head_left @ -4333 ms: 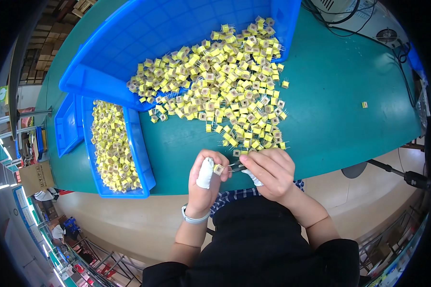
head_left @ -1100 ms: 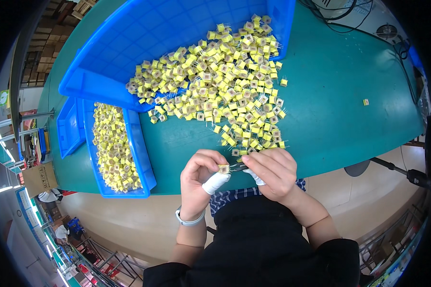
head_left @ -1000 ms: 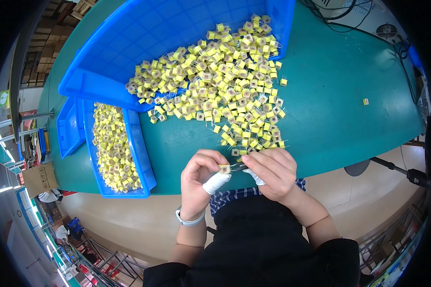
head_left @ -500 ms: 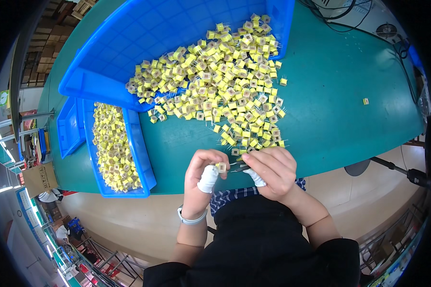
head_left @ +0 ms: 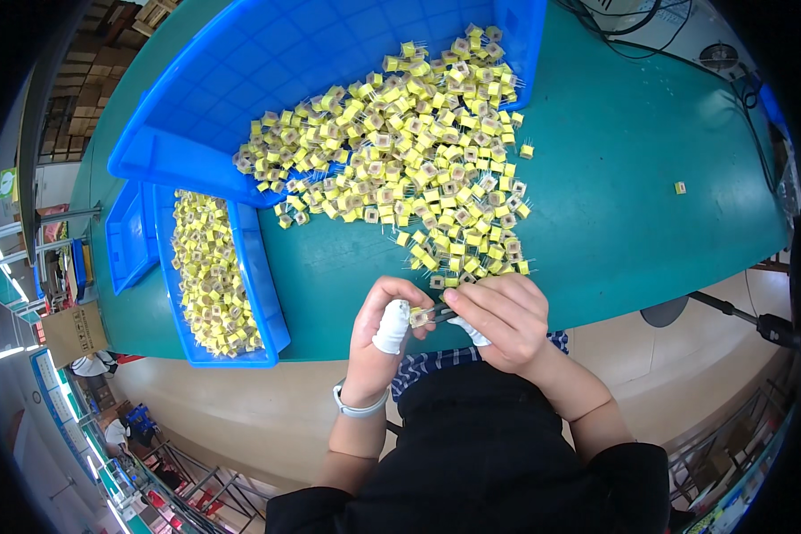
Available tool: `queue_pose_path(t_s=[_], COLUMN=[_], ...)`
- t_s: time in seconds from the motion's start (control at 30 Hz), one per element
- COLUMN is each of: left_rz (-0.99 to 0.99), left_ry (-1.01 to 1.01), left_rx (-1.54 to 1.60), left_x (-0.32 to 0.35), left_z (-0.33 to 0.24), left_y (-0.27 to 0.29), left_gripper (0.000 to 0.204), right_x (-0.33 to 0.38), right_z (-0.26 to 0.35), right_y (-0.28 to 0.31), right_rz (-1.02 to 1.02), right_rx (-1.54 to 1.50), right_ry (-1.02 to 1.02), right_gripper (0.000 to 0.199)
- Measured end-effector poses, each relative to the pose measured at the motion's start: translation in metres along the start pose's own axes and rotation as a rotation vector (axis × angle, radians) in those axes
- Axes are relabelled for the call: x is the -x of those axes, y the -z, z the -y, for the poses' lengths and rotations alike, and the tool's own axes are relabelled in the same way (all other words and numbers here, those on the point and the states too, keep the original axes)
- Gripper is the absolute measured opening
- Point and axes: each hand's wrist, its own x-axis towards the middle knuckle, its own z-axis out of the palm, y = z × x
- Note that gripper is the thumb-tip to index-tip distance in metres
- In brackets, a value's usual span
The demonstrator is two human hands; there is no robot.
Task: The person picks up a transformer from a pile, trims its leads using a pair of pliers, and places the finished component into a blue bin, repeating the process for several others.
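Observation:
My left hand [head_left: 378, 325], its thumb wrapped in a white cover, pinches a small yellow-wrapped coil component [head_left: 419, 317]. In my right hand [head_left: 507, 320], closed and also white-covered at the thumb, is a slim dark-and-metal tool that looks like tweezers [head_left: 440, 314]. Its tips reach the right side of the component; whether they grip it or only touch it, I cannot tell. Just beyond both hands spreads a large pile of similar yellow components [head_left: 400, 165] with thin wire pins, spilling from a tipped blue bin [head_left: 214, 98] onto the green table [head_left: 610, 205].
On the left stands a smaller blue tray [head_left: 262, 298] full of yellow components, beside another blue container [head_left: 129, 236]. One loose component [head_left: 680, 188] lies far right. Black cables [head_left: 632, 44] and a pale device [head_left: 676, 27] occupy the far right corner.
The tool's tips have moved left against the component in my left hand. My left hand has turned slightly and shifted a little right; the pile and containers stay put.

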Motion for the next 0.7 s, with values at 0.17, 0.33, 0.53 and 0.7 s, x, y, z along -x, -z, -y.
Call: queue_pose_path(t_s=[0.17,0.33,0.53,0.7], left_rz=[-0.036,-0.139,-0.228,-0.257], left_ry=[0.057,0.033,-0.108,-0.259], left_rx=[0.027,0.346,-0.337,-0.93], left_x=[-0.001,-0.012,-0.015,-0.025], left_z=[-0.004,-0.01,-0.019,-0.02], left_y=[-0.003,0.001,0.005,0.0], left_gripper=[0.031,0.041,0.02,0.018], right_x=[0.001,0.003,0.003,0.001], right_z=[0.0,0.001,-0.001,0.001], right_y=[0.0,-0.001,-0.001,0.003], right_rz=[0.0,-0.115,-0.175,-0.172], right_rx=[-0.003,0.02,-0.022,-0.029], right_ry=[-0.003,-0.079,-0.104,-0.093], right_gripper=[0.038,0.034,0.046,0.047])
